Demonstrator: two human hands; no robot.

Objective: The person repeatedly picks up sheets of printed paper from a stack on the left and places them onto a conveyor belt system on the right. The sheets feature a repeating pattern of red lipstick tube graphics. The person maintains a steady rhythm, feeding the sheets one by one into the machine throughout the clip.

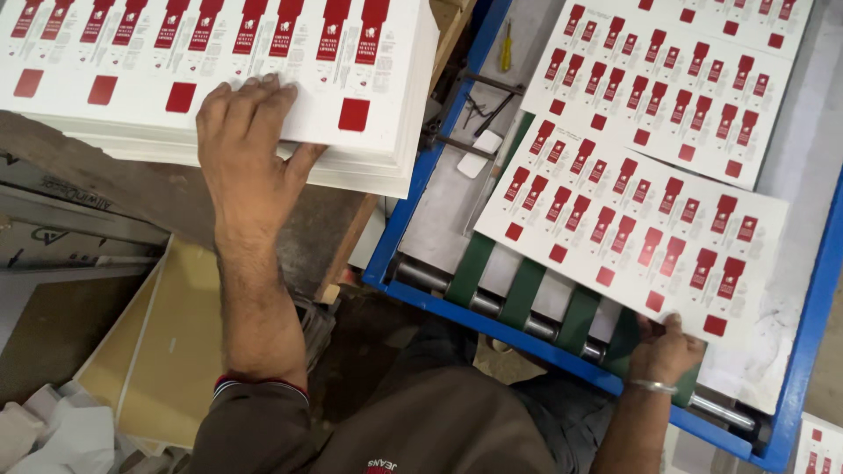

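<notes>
A: Head view first. Where is the left hand [241, 145]?

B: It lies flat on top of the stack of printed sheets [386, 149], at the far left of the scene. Fingers are spread a little and pressed down on the top sheet; the thumb goes out to the right, near the front edge of the stack. No pinch there, only pressing.

A: And the right hand [665, 351]?

B: Near right, at the near edge of the printed sheet [632, 237] w/ red labels. It holds the near corner of that sheet; fingers are curled under, thumb on top, so I think it is a pinch, but the fingertips are hidden by the paper.

A: How does this sheet lie?

B: It rests on the green belts [524, 290] and rollers [492, 305] of the blue-framed feeder [399, 219]. Its long axis goes from far left to near right, a bit tilted vs. the frame. From the right-hand fingers the sheet spreads away to the far left. A second sheet [667, 79] is farther on the bed, its near edge overlapped w/ the first one.

A: Which hand is nearer to the sheet on the belts?

B: The right, it touches it already. The left is well apart, on the stack.

A: Other things?

B: A yellow-handled screwdriver [506, 46] lies far on the bed, and brown boards [167, 351] at the near left, on the floor.
</notes>
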